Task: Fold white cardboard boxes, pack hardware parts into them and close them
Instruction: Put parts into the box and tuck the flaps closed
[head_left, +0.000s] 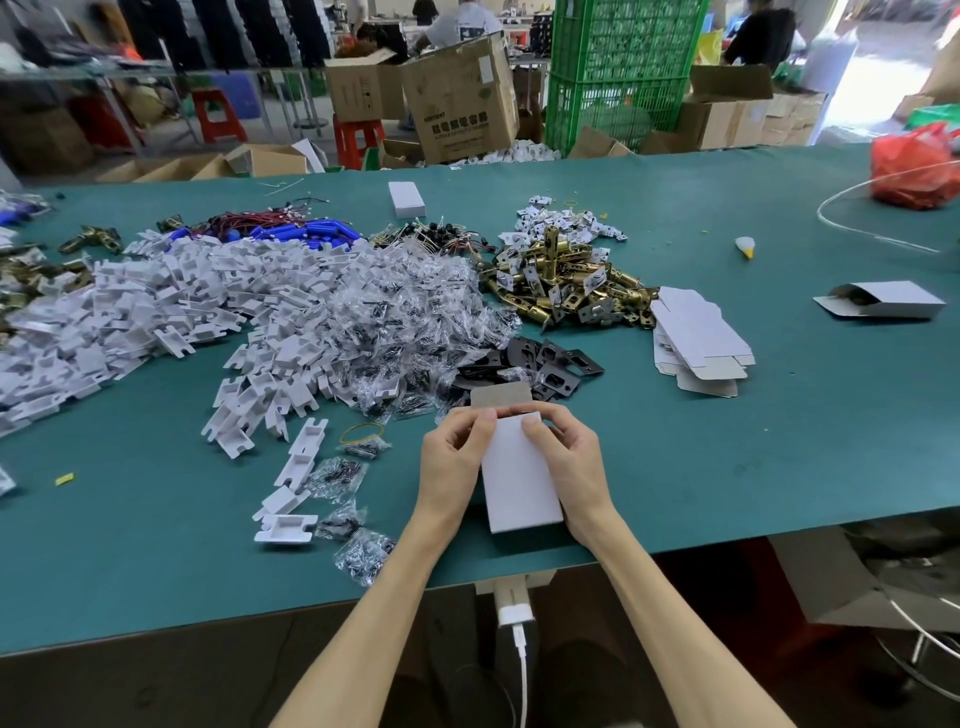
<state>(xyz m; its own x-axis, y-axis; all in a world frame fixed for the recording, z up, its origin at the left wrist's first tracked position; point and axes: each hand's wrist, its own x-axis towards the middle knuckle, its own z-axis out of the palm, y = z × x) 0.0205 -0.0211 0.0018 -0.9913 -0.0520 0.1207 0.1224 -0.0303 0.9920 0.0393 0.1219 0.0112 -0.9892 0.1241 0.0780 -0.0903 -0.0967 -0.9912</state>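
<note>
A white cardboard box (519, 478) stands on the green table (779, 457) near its front edge, its brown top flap still standing up at the far end. My left hand (452, 462) grips its left side and my right hand (569, 462) grips its right side, thumbs on the top face near the flap. Just beyond lie black metal plates (545, 364). A heap of brass latch parts (566, 280) sits further back. White plastic inserts (171, 312) and small clear bags of screws (410, 317) spread across the left. Flat white box blanks (696, 338) are stacked to the right.
A half-open white box (883, 299) lies at the right and a closed one (407, 199) at the back. A red bag (914, 166) sits at the far right corner. Blue cylinders with wires (291, 234) lie at the back left. Cartons and green crates stand behind the table.
</note>
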